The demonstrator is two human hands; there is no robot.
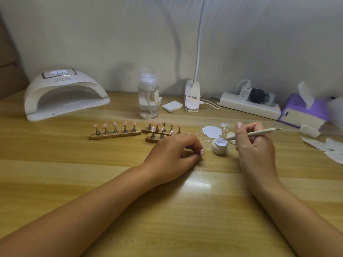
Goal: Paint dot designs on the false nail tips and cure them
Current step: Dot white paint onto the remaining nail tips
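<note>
Pink false nail tips stand on small metal stems in wooden holders: one row (pixel 115 134) at centre left, another row (pixel 163 129) beside it, and a short holder (pixel 154 137) in front. My left hand (pixel 174 154) rests on the table with curled fingers, just in front of the short holder; what its fingertips hold is hidden. My right hand (pixel 254 145) grips a white dotting pen (pixel 258 133), whose tip dips into a small open white gel pot (pixel 220 145). The pot's lid (pixel 231 138) lies behind it. A white curing lamp (pixel 65 93) sits at the back left.
A spill of white gel (pixel 211 131) marks the table behind the pot. A clear pump bottle (pixel 148 95), white pads (pixel 172 106), a clip lamp base (pixel 192 97), a power strip (pixel 248 105), a purple tissue box (pixel 304 112) and paper scraps (pixel 332 147) line the back and right.
</note>
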